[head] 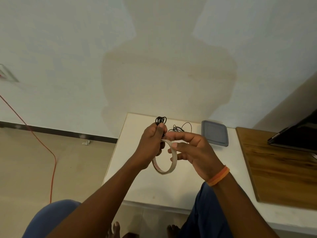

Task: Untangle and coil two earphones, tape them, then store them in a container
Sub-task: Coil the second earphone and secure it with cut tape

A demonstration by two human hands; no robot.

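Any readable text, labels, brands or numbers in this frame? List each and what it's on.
None readable.
Tape roll: reddish marks on the inner face, too blurred to read.
Container lid: no visible print.
Dark screen: blank.
Wristband: plain orange.

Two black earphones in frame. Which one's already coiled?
The earphone in the left hand: its coiled earphone shows tight stacked loops above the fist. The loose earphone lies in slack, uneven loops on the white table, beside the grey container.
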